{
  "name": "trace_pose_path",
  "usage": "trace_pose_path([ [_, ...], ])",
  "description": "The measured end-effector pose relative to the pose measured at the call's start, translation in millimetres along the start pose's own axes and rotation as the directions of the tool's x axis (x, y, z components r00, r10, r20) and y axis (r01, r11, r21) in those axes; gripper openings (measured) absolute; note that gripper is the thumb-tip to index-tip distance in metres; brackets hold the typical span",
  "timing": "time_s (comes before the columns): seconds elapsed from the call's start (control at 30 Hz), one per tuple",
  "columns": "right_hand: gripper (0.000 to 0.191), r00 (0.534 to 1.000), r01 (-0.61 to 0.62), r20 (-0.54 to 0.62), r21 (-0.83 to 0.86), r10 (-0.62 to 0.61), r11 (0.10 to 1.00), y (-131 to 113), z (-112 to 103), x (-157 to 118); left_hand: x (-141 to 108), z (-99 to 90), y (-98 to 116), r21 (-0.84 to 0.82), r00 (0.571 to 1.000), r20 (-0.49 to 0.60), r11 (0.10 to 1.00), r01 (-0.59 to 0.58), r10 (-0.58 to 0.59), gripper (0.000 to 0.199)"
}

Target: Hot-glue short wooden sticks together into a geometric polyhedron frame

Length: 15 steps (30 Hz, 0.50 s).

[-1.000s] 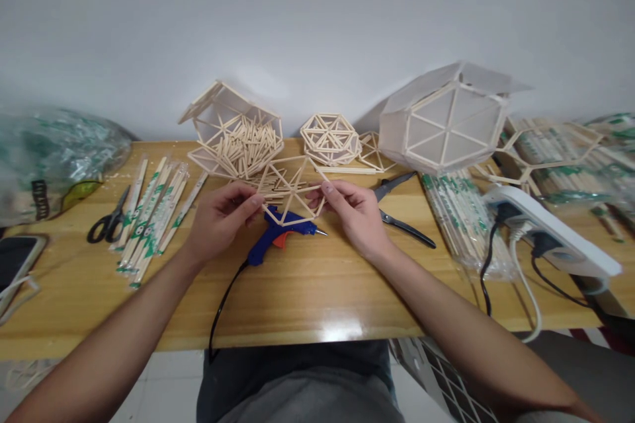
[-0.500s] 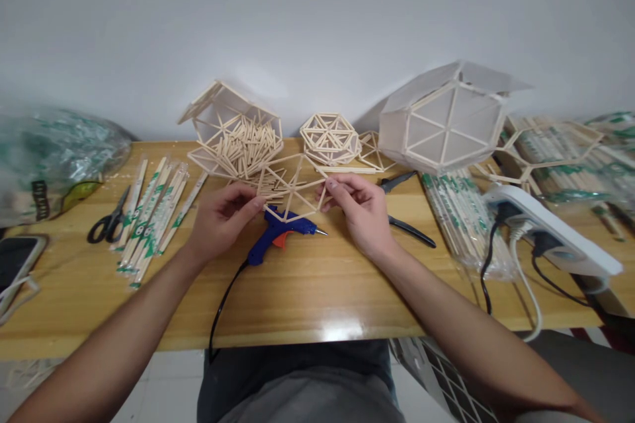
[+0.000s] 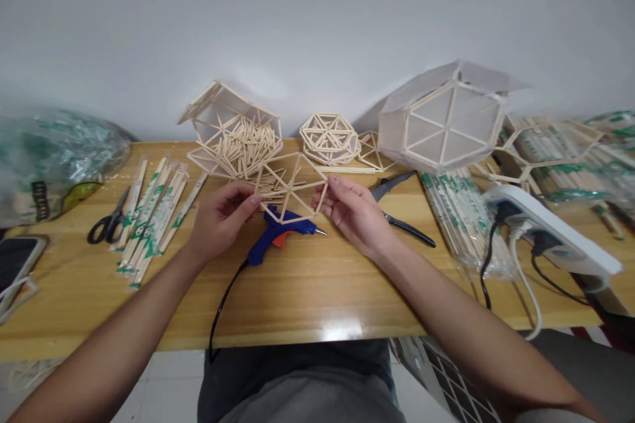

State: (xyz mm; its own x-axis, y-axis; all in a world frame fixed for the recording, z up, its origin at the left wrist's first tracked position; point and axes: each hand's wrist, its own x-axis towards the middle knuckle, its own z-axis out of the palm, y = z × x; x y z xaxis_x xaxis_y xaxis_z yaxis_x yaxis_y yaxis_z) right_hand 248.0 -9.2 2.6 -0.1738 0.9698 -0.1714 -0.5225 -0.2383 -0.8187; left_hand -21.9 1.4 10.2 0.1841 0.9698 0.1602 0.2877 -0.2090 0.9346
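Observation:
Between my two hands I hold up a hexagonal frame of thin wooden sticks (image 3: pixel 292 189), with spokes that meet at its middle. My left hand (image 3: pixel 225 217) pinches its left corner between thumb and fingers. At the opposite corner, the thumb and fingers of my right hand (image 3: pixel 354 211) close on the right edge. Right below the frame lies a blue glue gun (image 3: pixel 270 236) with an orange trigger, its nozzle pointing right. Behind the frame is a small pile of cut sticks (image 3: pixel 272 178), partly hidden by it.
Along the wall stand a stick-and-paper bowl full of short sticks (image 3: pixel 248 142), a small stick lattice (image 3: pixel 330 139) and a large paper-covered form (image 3: pixel 441 122). Scissors (image 3: pixel 109 218) and wrapped chopsticks (image 3: pixel 153 221) lie left. Black-handled pliers (image 3: pixel 409 230) and a power strip (image 3: pixel 555 231) are right.
The hexagonal frame has tilted a little, its face turning more toward me. My right hand's fingers have shifted slightly and spread along the edge; my left hand has barely moved.

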Motion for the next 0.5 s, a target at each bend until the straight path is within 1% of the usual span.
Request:
trace_pose_path([
  [0.17, 0.034, 0.998, -0.054, 0.020, 0.086, 0.053, 0.995, 0.6, -1.4, 0.6, -0.9, 0.5, 0.3, 0.022, 1.000, -0.004, 1.000, 0.002, -0.002, 0.023],
  [0.37, 0.035, 0.997, -0.071, 0.028, 0.100, 0.068, 0.992, -0.3, -2.0, 1.4, 0.4, -0.9, -0.3, 0.019, 0.999, 0.040, 1.000, 0.009, -0.010, 0.023],
  [0.5, 0.036, 0.992, -0.116, 0.067, 0.126, 0.108, 0.985, -1.6, -1.6, 0.5, 0.8, -0.8, -0.4, 0.008, 0.999, 0.043, 1.000, 0.005, -0.005, 0.022],
])
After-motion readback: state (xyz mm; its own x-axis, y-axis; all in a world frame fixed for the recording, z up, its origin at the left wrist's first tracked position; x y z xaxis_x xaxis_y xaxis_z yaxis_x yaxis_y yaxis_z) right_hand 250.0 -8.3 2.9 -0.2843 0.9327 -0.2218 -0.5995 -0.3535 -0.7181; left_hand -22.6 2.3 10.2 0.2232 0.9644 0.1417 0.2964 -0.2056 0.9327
